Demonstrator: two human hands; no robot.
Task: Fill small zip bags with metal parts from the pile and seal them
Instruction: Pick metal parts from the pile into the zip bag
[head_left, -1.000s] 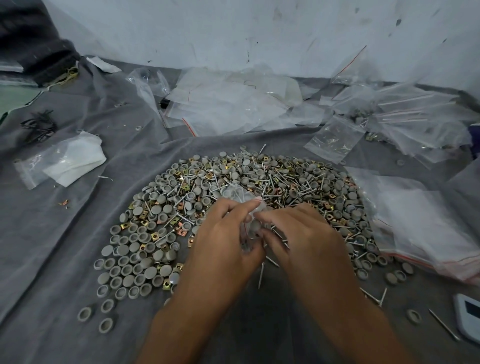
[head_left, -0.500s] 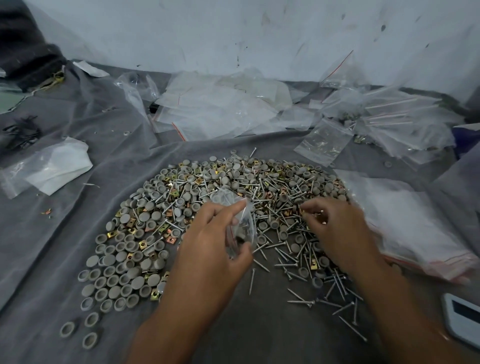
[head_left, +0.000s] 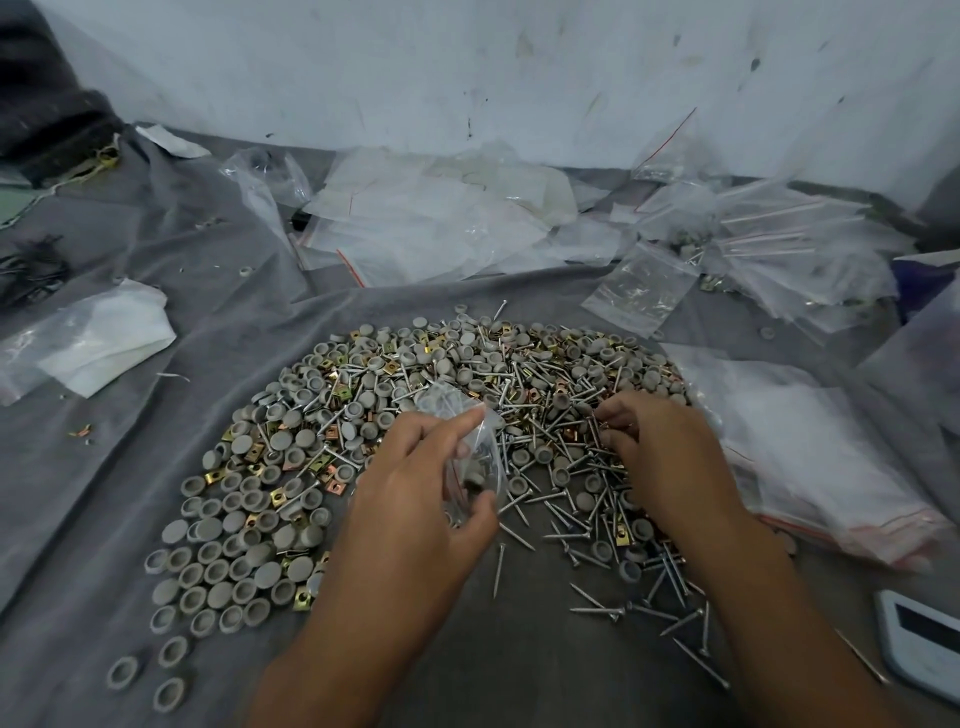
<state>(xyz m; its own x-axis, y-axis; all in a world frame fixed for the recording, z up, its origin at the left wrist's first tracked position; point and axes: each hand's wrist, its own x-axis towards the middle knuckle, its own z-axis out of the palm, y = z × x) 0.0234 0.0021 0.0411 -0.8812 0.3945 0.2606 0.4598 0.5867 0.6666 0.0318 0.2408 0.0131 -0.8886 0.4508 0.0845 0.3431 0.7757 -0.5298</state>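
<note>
Left hand (head_left: 415, 499) pinching small zip bag (head_left: 475, 457), right hand (head_left: 660, 457) fingers (head_left: 610, 415) in parts pile (head_left: 415, 395)

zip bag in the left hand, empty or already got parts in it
Partly filled. Through the clear zip bag gripped by the left hand, a grey cap and a few screws show near its bottom.

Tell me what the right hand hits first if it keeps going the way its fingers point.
The right hand already touches the pile of metal parts; straight on, up-left, lie more screws and clips, probably short of the small zip bag.
</note>
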